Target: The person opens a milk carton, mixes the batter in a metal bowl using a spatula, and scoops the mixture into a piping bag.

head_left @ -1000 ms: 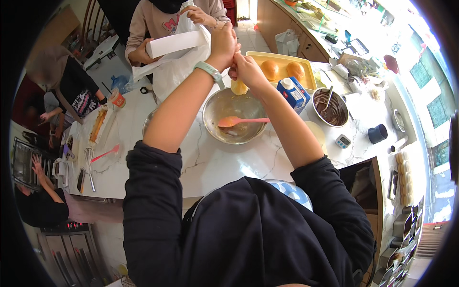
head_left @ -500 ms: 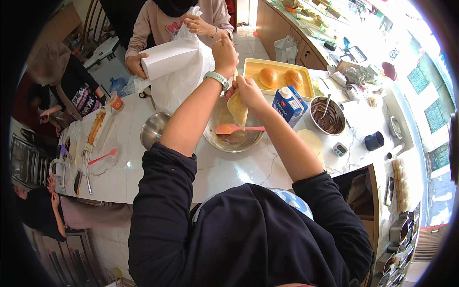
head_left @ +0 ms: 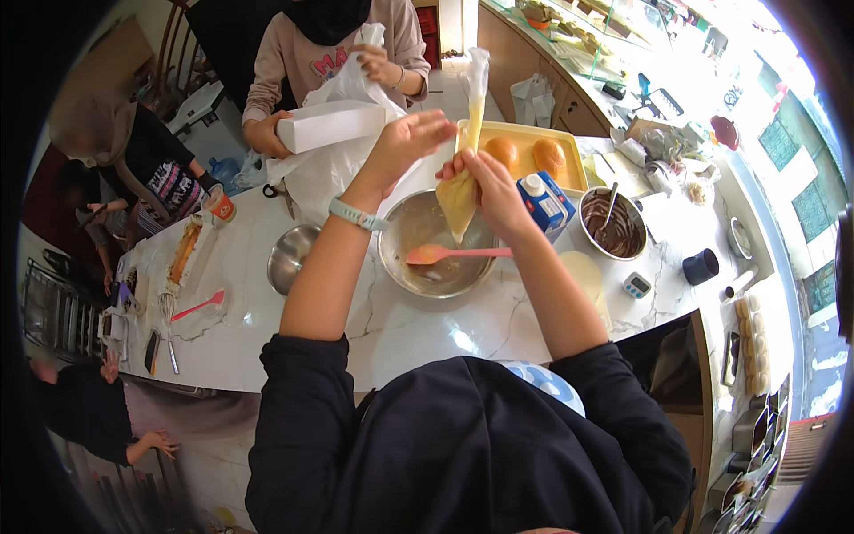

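Note:
A clear piping bag (head_left: 457,205) of pale yellow filling hangs tip down over a large steel mixing bowl (head_left: 391,260). My right hand (head_left: 489,185) is wrapped round the bag's middle, and its long top stands up above the fist. Beside the bag my left hand (head_left: 409,149) is lifted with its fingers stretched out, holding nothing. A pink spatula (head_left: 434,254) lies across the bowl, its handle over the right rim. Yellowish residue coats the inside of the bowl.
Right of the bowl stand a blue carton (head_left: 544,206), a bowl of chocolate (head_left: 614,227) and a timer (head_left: 636,285). Behind is a yellow tray (head_left: 578,178) with two buns. Across the table a person holds a white box (head_left: 329,126) and plastic bag. A small steel bowl (head_left: 289,258) sits left.
My left hand has let go of the piping bag's top and moved down and left, its fingers opening. The bag's top now stands upright in view. The person opposite has shifted the white box.

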`<state>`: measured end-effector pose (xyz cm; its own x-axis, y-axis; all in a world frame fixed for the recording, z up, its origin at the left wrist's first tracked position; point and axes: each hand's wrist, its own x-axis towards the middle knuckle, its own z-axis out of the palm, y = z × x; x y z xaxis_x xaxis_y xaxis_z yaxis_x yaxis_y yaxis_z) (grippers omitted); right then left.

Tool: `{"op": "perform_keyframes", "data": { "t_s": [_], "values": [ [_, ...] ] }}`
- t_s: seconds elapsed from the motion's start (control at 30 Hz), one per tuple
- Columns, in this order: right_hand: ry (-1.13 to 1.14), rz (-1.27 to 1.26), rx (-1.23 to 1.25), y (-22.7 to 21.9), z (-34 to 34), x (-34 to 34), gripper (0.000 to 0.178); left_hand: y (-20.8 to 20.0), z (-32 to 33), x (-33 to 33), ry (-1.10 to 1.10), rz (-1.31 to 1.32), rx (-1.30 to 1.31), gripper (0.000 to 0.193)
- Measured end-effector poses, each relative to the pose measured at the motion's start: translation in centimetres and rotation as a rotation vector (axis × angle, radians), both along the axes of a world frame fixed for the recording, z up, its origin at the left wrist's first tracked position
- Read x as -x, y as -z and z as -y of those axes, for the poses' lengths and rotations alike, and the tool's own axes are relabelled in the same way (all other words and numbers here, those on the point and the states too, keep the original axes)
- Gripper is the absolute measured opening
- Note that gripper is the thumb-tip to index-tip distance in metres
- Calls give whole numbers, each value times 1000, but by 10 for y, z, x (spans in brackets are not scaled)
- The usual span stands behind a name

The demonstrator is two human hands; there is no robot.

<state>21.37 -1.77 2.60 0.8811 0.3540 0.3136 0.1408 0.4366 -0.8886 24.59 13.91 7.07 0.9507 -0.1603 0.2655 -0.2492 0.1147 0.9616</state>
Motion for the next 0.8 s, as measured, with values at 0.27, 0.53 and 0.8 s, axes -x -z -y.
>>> {"op": "perform_keyframes", "data": {
  "t_s": [0.27, 0.53, 0.8],
  "values": [
    [71, 193, 199, -11, -17, 13, 36, -5, -9, 34, 103, 58, -34, 22],
    [-21, 70, 226, -15, -23, 23, 33, -9, -7, 33, -244, 405, 62, 27],
    [-88, 86, 77, -17, -17, 23, 35, -27, 0, 40, 310, 157, -279, 52]
  ]
}}
